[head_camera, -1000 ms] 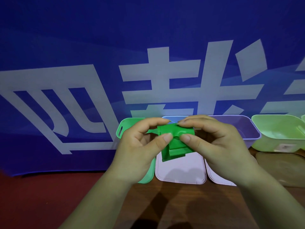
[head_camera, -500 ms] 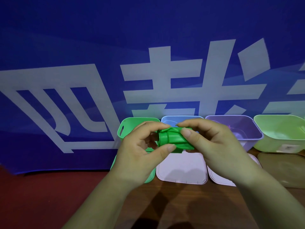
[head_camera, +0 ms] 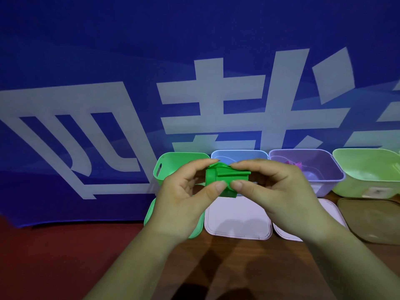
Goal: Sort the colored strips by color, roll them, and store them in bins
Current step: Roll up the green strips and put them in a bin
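A green strip, partly rolled into a loose bundle, is held in the air between both hands. My left hand pinches its left side between thumb and fingers. From the right, my right hand pinches it the same way, the two thumbs nearly touching under the bundle. Behind the hands stands a row of bins: a green bin, a blue bin, a purple bin with something pink inside, and a light green bin.
Lids lie flat on the wooden table in front of the bins: a green lid, a white lid, another white lid and a brownish lid. A blue banner with large white characters hangs close behind the bins.
The green bundle has turned in my fingers and loosened, with a flap now showing below. Both hands stay in about the same place above the lids.
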Demonstrator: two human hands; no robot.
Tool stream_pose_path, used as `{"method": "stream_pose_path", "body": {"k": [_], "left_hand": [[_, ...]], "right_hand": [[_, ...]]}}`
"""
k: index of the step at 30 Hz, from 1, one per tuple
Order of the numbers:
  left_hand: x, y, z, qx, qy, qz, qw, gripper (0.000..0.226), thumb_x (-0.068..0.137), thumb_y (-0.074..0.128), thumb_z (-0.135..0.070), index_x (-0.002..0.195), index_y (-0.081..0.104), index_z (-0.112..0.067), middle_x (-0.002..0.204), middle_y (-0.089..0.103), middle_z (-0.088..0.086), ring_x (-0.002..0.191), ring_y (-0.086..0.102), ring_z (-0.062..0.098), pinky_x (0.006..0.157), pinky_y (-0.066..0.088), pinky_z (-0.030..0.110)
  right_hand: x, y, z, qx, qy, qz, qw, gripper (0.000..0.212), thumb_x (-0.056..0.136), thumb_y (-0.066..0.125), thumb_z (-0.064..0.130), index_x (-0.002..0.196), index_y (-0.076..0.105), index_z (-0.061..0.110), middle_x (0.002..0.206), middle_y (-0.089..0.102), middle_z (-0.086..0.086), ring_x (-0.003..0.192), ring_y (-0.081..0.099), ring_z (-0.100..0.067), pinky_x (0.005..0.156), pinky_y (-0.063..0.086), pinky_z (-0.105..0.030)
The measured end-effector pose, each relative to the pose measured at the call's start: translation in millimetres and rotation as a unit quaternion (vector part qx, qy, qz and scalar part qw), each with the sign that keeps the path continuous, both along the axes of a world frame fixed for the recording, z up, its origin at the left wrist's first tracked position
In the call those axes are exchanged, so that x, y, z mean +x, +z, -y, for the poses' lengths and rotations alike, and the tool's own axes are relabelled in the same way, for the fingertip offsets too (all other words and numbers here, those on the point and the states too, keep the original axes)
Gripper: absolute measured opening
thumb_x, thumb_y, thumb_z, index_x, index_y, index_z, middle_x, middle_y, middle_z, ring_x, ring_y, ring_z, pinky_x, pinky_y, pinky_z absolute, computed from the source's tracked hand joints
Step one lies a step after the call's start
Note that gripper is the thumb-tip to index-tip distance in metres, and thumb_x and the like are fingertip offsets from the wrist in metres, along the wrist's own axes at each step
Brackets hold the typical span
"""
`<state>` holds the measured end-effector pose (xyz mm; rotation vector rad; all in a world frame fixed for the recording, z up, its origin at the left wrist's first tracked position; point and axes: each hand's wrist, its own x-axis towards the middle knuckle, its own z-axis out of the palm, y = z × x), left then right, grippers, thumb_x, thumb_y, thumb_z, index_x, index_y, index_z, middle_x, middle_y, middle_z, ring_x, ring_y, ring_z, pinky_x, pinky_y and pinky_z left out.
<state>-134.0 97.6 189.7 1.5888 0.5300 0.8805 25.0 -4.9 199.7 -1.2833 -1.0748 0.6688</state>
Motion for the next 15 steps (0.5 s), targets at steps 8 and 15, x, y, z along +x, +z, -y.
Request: {"method": "stream_pose_path", "body": {"k": [8,15], "left_hand": [[-2,-8,-8,-0.01,-0.009,0.025,1.0,0.036,0.071,0.077,-0.002,0.097,0.075,-0.026,0.1,0.076,0.002,0.096,0.072,0.023,0.079,0.058,0.03],[-1,-24,-28,-0.001,0.045,-0.042,0.998,0.032,0.078,0.077,0.006,0.098,0.072,-0.017,0.097,0.076,0.001,0.093,0.072,0.019,0.077,0.06,0.031]], "right_hand": [[1,-9,-9,-0.037,0.005,-0.026,0.999,0.025,0.076,0.076,0.011,0.099,0.074,0.021,0.085,0.077,0.003,0.078,0.074,-0.011,0.074,0.056,-0.019],[4,-34,-35,-0.087,-0.006,0.021,0.996,0.026,0.082,0.075,0.022,0.103,0.073,0.036,0.095,0.076,0.008,0.088,0.071,-0.009,0.083,0.056,-0.023]]}}
